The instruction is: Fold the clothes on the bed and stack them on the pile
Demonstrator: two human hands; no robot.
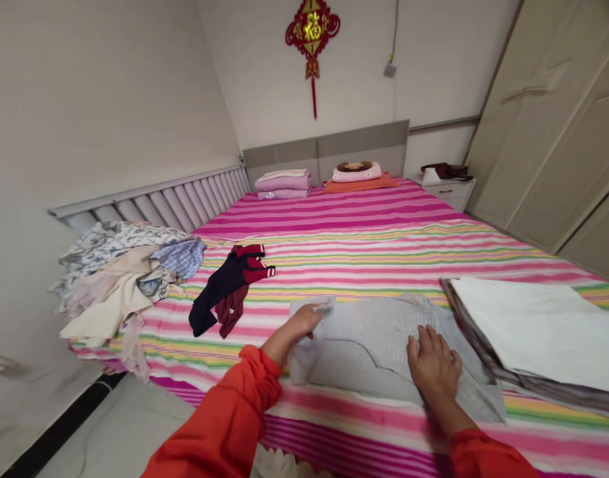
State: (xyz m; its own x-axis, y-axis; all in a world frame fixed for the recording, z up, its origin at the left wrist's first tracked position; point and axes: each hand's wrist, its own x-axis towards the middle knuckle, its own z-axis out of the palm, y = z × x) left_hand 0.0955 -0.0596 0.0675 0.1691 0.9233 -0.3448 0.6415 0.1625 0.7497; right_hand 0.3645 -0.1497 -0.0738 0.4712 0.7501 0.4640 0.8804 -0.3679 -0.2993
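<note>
Grey garment (369, 345) lies flat on the striped bedsheet (364, 262), near the bed's front edge. Left hand (299, 323): narrow grip, fingers pinching the garment's upper edge. Right hand (434, 364): grip wide, palm pressed flat on the fabric, fingers spread. Folded stack topped with white cloth (538, 328) sits just right of the garment. Navy-and-maroon garment (225, 285) and mixed clothes pile (120, 272) lie to the left, well apart.

The left hand (300, 322) pinches a corner of a grey garment (369, 345) while the right hand (434, 363) presses flat on it, atop a striped bedsheet (354, 262).
</note>
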